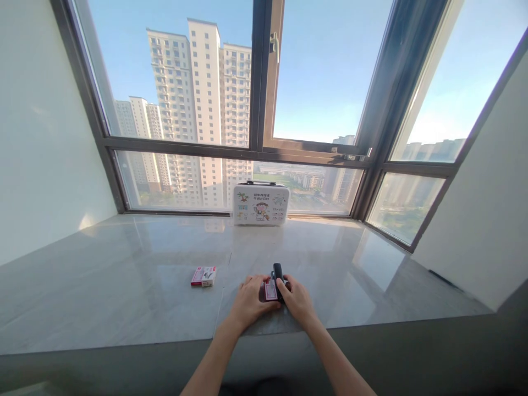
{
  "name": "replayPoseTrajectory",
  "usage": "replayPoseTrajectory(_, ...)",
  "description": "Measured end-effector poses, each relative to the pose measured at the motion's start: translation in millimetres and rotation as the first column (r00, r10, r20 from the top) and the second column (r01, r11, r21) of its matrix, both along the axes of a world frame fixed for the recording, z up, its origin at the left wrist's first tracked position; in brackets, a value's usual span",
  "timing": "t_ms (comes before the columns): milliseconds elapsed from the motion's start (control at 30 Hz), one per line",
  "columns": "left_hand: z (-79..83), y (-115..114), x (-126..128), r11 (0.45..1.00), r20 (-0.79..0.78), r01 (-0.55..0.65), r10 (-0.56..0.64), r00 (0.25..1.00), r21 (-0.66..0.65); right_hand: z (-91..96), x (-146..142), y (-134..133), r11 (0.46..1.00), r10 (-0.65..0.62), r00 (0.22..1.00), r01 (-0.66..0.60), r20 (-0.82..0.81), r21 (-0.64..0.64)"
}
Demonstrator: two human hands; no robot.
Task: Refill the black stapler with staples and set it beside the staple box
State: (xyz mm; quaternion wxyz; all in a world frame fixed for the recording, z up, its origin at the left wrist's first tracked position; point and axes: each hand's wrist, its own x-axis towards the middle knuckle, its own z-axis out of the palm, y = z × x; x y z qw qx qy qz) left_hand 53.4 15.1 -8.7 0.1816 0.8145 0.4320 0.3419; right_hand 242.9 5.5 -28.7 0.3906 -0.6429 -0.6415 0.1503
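Note:
My left hand [247, 302] is closed around a small pink-and-white box [270, 290], with the fingers at its far side and the thumb at its near edge. My right hand [300, 302] grips a black stapler [278, 270], thumb along its top. The stapler stands close against the right side of the box; I cannot tell whether the two touch. Off to the left, a pink-and-white staple box [198, 276] lies beside a white box with a dark stapler picture [209, 276]. Both hands are low over the grey marble sill.
A white carry case [261, 204] with cartoon prints and a dark handle stands at the back against the window. The marble sill [136, 308] ends at a front edge near my forearms. White walls [41, 137] close it in on both sides.

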Motion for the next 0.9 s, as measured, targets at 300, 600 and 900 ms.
replayPoseTrajectory(300,-2.1,46.3,-147.3,0.818,0.114,-0.561,0.55,0.828,0.131,-1.7,-1.7,0.8,1.0,-0.022,1.0,0.022,-0.007,-0.008)
replayPoseTrajectory(600,-44.3,-8.3,-208.3,0.935,-0.116,-0.354,0.354,0.928,0.018,1.4,-4.0,-0.4,0.998,-0.039,0.999,0.04,0.014,-0.038)
replayPoseTrajectory(900,6.6,-25.0,-45.4,0.996,0.168,-0.071,0.078,0.983,-0.047,4.3,-4.0,-3.6,0.998,-0.038,0.998,0.04,0.05,-0.043)
